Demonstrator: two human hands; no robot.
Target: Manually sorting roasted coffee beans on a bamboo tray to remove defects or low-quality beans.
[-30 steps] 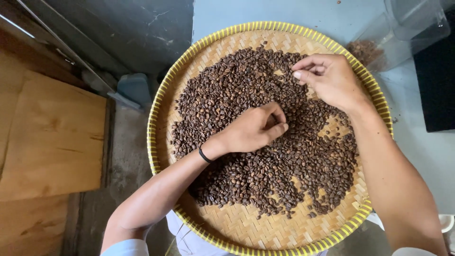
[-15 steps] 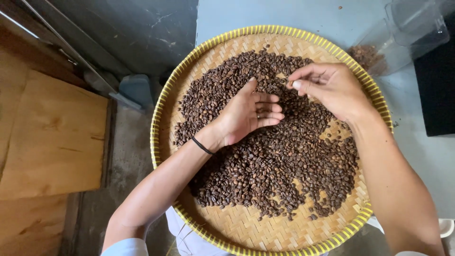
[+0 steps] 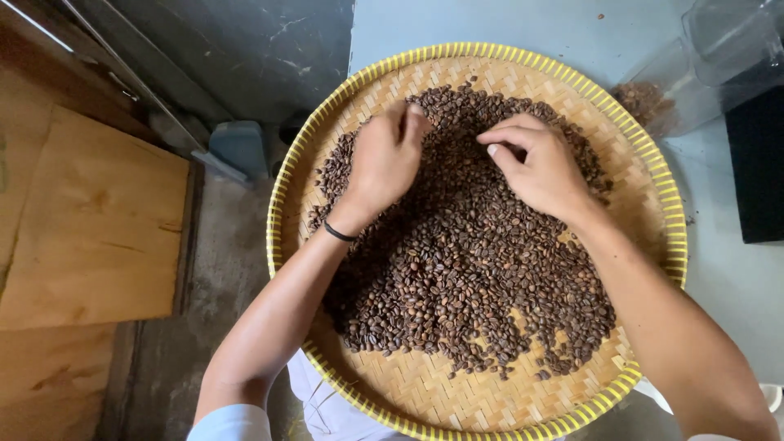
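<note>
On the near left corner of the pale blue-grey surface sits a round woven tray, its yellow-banded rim jutting past the surface's left and near edges, out over the floor. Roasted coffee beans lie heaped across the tray's middle, dark brown and glossy, while bare herringbone weave shows in a band along the near rim and a narrower one at the right rim (the only open room inside the tray). The left hand lies palm down on the beans toward the tray's far left, fingers curled into the pile near the far rim; its grip is loosely clenched among beans, though I cannot tell whether it actually holds any. A thin black band circles that wrist. The right hand rests on the beans just beside it, toward the far middle, fingers bent and tips pressed together in the pile; what they pinch, if anything, is hidden.

Past the tray's far right rim a clear plastic container lies tilted, a few beans inside it. A black slab sits at the surface's right edge. Left of the surface are grey concrete floor, a small blue-grey block and plywood sheets.
</note>
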